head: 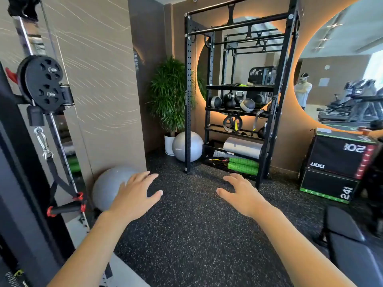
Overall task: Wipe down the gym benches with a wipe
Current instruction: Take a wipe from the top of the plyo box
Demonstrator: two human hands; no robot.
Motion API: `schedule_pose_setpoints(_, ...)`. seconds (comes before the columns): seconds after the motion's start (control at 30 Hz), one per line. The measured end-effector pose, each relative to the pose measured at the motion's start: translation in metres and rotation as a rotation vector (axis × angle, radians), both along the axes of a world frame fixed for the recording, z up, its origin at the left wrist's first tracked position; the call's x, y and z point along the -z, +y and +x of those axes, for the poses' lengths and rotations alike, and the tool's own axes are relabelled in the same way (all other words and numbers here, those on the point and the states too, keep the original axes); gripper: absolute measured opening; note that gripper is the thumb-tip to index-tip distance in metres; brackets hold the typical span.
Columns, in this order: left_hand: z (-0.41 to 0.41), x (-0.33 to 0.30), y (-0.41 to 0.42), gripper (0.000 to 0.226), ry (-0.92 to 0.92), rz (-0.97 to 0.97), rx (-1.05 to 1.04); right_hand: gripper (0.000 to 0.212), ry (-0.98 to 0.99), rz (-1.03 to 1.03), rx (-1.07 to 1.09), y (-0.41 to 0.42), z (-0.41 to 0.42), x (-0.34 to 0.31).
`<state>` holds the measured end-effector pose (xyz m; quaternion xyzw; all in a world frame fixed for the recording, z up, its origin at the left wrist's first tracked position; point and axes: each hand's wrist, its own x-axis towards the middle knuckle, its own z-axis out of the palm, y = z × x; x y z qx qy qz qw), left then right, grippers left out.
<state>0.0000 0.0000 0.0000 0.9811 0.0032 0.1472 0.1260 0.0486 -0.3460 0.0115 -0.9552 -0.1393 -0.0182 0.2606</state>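
Extending forward over the speckled floor (186, 235), both grips are being held palm-down with fingers spread wide and nothing being held: the left hand (134, 195) and the right hand (241, 195) are being kept well apart from each other. No wipe is being shown in view. The padded gym bench (350, 251) is being seen low and to the right of the right hand, near the forearm, with its dark tabletop partly cut off by the picture's edge.

Just beyond and left of the left hand, a grey exercise ball (107, 187) is being partly covered by the fingers. Further left, a cable machine (41, 85) with a black pulley is being seen, and a red-ended strap handle (66, 208) is being left hanging from it beside the left wrist. Ahead of both hands, a black storage rack (240, 90) is being used to carry kettlebells, medicine balls, a rolled mat and green foam rollers (243, 165). A second grey ball (187, 146) and a potted plant (170, 96) are being seen left of the rack. Right of the right hand and further off, stacked black plyo boxes (335, 164) are being seen under a round mirror (342, 69), which is reflecting a standing person and treadmills.
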Motion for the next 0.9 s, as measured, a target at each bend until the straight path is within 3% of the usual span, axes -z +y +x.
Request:
schedule_pose_setpoints(0.47,0.029,0.066,-0.069,0.067,0.051,-0.02,0.197,0.069,0.0,-0.068,0.094,-0.067,-0.004,0.071)
schedule_pose_setpoints(0.9,0.049,0.102,-0.202,0.064,0.074,-0.039,0.278,0.067,0.048,0.047,0.193,-0.184,-0.006,0.117)
